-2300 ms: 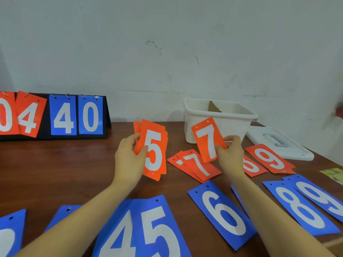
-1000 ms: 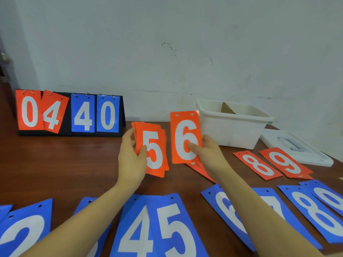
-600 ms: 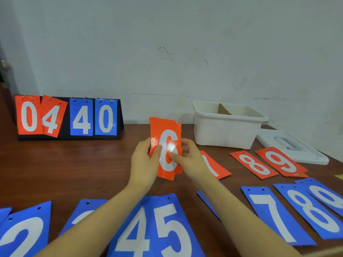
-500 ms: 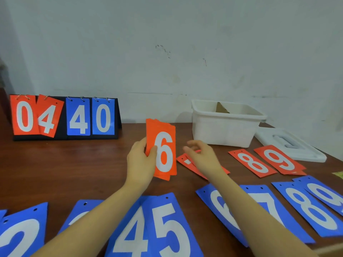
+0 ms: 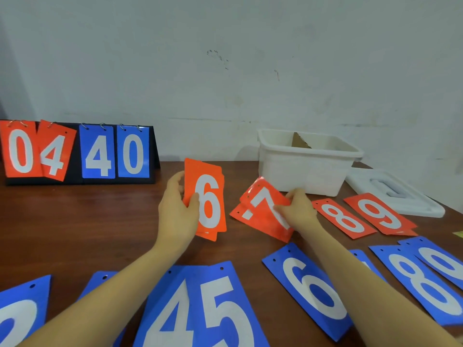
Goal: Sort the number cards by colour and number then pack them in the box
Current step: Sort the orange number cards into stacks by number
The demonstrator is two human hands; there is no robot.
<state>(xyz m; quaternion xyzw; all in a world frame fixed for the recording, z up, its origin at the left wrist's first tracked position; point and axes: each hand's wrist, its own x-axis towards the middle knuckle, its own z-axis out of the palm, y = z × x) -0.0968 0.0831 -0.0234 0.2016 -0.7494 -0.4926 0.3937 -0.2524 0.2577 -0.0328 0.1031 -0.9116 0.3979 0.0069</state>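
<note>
1. Left hand [image 5: 176, 216]: fingers and thumb curled round a stack of orange cards [image 5: 206, 200], held upright above the table [image 5: 75, 221], a white 6 on the front.
2. Right hand [image 5: 299, 209]: pinching the top orange 7 card [image 5: 263, 196], raised at its far end off a second orange 7 card [image 5: 260, 224] lying flat underneath.
3. Orange 8 card [image 5: 343, 219] and orange 9 card [image 5: 378, 212]: flat on the table, side by side, just right of the right hand; another orange edge showing under the 9.
4. White box [image 5: 305, 166]: open, at the back of the table near the wall, behind the right hand; a brown cardboard piece [image 5: 299, 141] standing inside.
5. White lid [image 5: 398, 194]: flat on the table, right of the box.
6. Blue cards, near edge, laid flat: a partly cut-off card [image 5: 20, 314] at far left, blue 4 [image 5: 170, 311], blue 5 [image 5: 225, 304], blue 6 [image 5: 308, 289], blue 8 [image 5: 423, 286], one more [image 5: 441, 259] overlapped at far right.
7. Black flip scoreboard [image 5: 80, 151]: standing at back left, showing orange 0 and 4, blue 4 and 0.
</note>
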